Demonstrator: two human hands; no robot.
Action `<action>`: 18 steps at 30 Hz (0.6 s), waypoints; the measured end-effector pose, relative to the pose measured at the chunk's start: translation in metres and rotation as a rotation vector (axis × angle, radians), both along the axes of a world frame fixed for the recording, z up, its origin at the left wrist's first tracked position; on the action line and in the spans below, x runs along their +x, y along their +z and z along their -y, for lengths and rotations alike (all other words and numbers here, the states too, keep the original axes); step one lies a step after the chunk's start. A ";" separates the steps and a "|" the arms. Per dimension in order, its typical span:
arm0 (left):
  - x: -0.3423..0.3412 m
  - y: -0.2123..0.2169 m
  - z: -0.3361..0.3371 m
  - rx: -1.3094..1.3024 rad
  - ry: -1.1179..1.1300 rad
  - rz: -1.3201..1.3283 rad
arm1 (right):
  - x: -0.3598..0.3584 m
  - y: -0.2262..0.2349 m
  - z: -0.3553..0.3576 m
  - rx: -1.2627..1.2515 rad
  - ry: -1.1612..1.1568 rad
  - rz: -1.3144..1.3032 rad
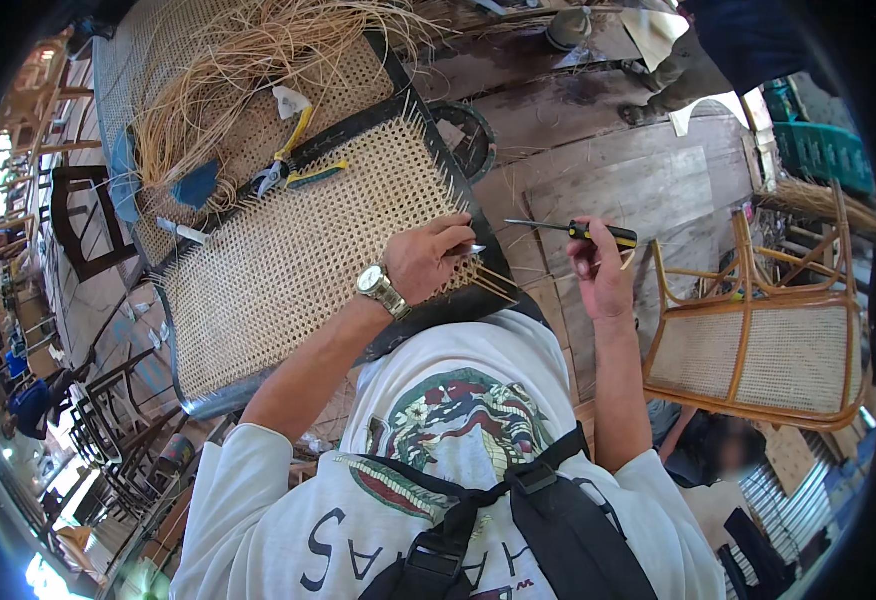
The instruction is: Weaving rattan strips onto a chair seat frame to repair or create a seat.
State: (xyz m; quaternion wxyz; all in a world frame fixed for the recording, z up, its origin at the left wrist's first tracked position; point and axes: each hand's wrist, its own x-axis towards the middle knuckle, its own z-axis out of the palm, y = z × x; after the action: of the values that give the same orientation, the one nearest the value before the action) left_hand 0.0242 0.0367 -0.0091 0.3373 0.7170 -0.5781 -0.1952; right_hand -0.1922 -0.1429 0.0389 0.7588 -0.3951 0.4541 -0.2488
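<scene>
A woven cane panel (298, 270) in a dark frame lies in front of me, with loose cane ends sticking out along its right edge. My left hand (426, 258), wearing a watch, rests at that edge with its fingers closed; a small shiny metal piece (470, 250) shows at the fingertips, its kind unclear. Off the panel to the right, my right hand (606, 280) grips a screwdriver (603, 235) by its black and yellow handle. The shaft points left toward the panel. A pale strip curves beside the right fingers. Yellow-handled cutting pliers (283, 172) lie open on the cane.
Loose cane strands (228, 80) are heaped across the panel's far part. A round dark tin (461, 140) stands beyond the frame. At right is a wooden chair (753, 350) with a cane seat; another person (728, 445) sits below it. Dark chair frames (88, 220) stand left.
</scene>
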 end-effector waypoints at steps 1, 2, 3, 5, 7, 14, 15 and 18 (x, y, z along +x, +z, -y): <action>0.000 0.000 0.000 0.002 0.001 0.000 | 0.000 -0.001 0.000 -0.003 -0.001 0.005; -0.001 0.001 -0.001 0.009 -0.019 0.021 | -0.001 -0.002 -0.001 -0.002 0.000 0.005; 0.000 0.002 0.000 0.013 -0.039 0.043 | -0.002 -0.003 -0.002 0.001 0.001 -0.002; 0.003 0.004 0.001 0.021 -0.048 0.041 | 0.000 -0.002 -0.002 0.002 0.004 -0.007; 0.004 0.007 0.000 0.033 -0.057 0.036 | 0.002 0.002 -0.004 -0.008 0.021 -0.010; 0.001 0.010 0.001 0.025 -0.011 -0.021 | 0.004 0.002 -0.006 -0.007 0.042 -0.004; 0.001 0.012 0.002 0.052 -0.003 -0.043 | 0.004 0.001 -0.007 -0.013 0.042 -0.013; 0.002 0.010 0.004 0.060 0.011 -0.073 | 0.010 0.004 -0.007 -0.028 0.068 -0.024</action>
State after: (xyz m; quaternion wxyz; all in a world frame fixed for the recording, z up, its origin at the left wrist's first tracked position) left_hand 0.0259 0.0324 0.0004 0.3376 0.7224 -0.5552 -0.2367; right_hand -0.1820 -0.1357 0.0432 0.7559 -0.4239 0.4457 -0.2243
